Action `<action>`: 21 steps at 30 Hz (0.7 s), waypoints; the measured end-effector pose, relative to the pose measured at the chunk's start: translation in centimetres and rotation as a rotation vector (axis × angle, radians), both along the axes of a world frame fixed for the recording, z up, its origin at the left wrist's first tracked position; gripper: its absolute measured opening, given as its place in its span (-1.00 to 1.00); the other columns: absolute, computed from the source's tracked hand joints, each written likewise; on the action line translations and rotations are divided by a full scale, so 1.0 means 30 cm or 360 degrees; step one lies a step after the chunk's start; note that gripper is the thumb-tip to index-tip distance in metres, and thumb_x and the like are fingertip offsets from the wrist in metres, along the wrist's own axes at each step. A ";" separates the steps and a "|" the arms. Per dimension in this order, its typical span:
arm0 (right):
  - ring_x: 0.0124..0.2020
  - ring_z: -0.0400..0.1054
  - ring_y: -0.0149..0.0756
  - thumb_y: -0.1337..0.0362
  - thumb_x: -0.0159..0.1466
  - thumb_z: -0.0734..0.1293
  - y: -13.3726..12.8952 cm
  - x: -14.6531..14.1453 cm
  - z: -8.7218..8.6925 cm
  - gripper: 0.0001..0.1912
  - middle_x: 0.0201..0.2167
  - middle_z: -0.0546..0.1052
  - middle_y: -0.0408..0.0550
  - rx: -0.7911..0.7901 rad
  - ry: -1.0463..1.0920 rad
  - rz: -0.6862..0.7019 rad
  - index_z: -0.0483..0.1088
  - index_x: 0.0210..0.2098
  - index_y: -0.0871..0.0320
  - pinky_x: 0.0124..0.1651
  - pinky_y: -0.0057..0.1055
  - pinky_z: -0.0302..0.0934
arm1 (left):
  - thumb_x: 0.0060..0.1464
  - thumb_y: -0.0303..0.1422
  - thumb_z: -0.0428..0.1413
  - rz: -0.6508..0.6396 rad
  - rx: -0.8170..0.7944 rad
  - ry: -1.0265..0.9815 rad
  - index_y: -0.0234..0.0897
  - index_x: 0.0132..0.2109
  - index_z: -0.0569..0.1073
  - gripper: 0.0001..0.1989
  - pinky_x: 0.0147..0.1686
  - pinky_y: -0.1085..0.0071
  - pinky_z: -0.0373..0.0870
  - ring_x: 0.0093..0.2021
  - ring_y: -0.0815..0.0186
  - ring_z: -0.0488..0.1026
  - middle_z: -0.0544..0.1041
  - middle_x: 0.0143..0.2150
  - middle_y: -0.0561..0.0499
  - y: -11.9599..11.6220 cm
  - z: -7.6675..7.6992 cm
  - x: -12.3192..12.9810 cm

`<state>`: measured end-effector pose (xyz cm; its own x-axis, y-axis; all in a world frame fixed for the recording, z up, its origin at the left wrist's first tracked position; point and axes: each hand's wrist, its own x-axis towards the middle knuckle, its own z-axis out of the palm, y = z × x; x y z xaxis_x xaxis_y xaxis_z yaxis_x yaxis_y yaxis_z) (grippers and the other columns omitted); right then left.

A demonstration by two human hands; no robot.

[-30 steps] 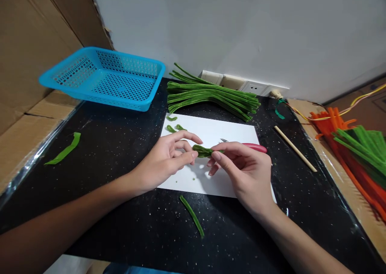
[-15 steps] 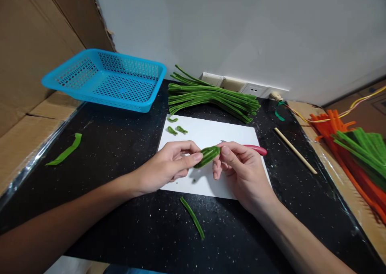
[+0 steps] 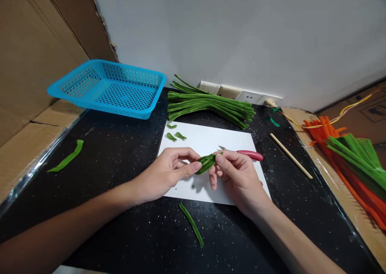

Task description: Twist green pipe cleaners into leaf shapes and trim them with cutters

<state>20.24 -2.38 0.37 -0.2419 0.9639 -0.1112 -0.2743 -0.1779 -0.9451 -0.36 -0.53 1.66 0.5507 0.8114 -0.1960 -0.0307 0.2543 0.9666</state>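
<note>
Green folded piece [image 3: 206, 164] is hanging over the white sheet [image 3: 205, 139], the left hand [image 3: 169, 171] pinching one end, the right hand [image 3: 241, 175] pinching the other, probably keeping its folds together; a red-handled tool [image 3: 251, 155] is lying just beyond, seemingly for easy reach.

The light is dim; soft shadows mark the white paper [image 3: 211, 137]; glare streaks the table's left edge [image 3: 24, 181].

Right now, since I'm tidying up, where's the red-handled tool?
In the head view, the red-handled tool lies right of centre, mostly on the paper, partly hidden behind the right hand, with the stick farther right.
</note>
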 end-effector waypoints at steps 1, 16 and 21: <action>-0.63 0.39 -0.43 0.09 0.31 0.53 -0.001 0.000 0.001 -0.70 -0.53 0.56 -0.14 -0.0002 0.0000 0.0027 0.58 -0.43 0.15 -0.50 -0.46 0.33 | 0.19 -0.14 0.33 -0.0007 0.0026 0.0010 -0.33 -0.17 0.58 -0.70 -0.61 0.53 0.01 -0.55 0.49 0.12 0.42 -0.42 0.10 -0.001 0.001 0.000; -0.63 0.32 -0.44 0.08 0.35 0.48 -0.002 -0.003 0.013 -0.69 -0.55 0.51 -0.15 0.0007 0.0031 -0.0074 0.57 -0.42 0.15 -0.54 -0.49 0.25 | 0.32 -0.16 0.19 -0.0199 0.0210 0.0153 -0.32 -0.17 0.57 -0.72 -0.42 0.47 0.17 -0.34 0.35 0.29 0.46 -0.31 0.02 -0.003 0.008 -0.001; -0.64 0.35 -0.44 0.13 0.36 0.47 -0.004 -0.006 0.010 -0.71 -0.52 0.52 -0.14 0.0018 0.0135 -0.0060 0.57 -0.42 0.17 -0.56 -0.48 0.28 | 0.33 -0.10 0.17 -0.0221 0.0180 0.0157 -0.31 -0.21 0.51 -0.67 -0.47 0.47 0.11 -0.44 0.40 0.20 0.38 -0.36 0.07 -0.003 0.009 0.001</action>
<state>20.06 -2.51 0.66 -0.2134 0.9736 -0.0809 -0.3597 -0.1552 -0.9201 -0.34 -0.61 1.93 0.6414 0.7488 -0.1667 0.0937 0.1392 0.9858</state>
